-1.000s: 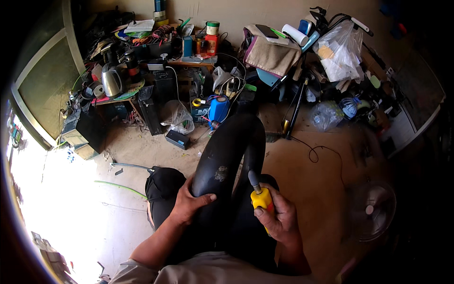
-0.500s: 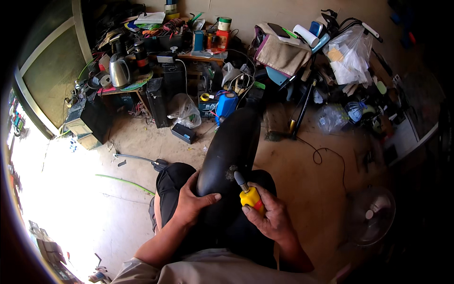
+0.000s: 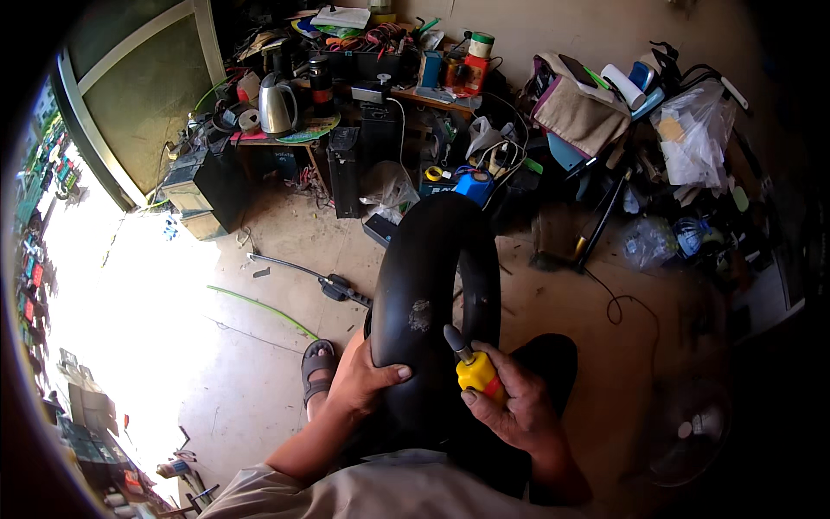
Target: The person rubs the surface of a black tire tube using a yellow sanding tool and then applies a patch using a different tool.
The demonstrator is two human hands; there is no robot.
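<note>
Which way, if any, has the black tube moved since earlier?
Yes: the black tube shifted left against the blue pack, its top now covering the pack's lower part; the whole view moved too.

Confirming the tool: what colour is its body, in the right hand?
The tool in the right hand has a yellow body with a red patch; head view.

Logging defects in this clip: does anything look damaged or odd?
Yes: a rough, pale patch on the black tube, just beyond the left hand. It looks odd because the surface around it is smooth and dark. Whether it is damage or deliberate scuffing, I cannot tell.
</note>
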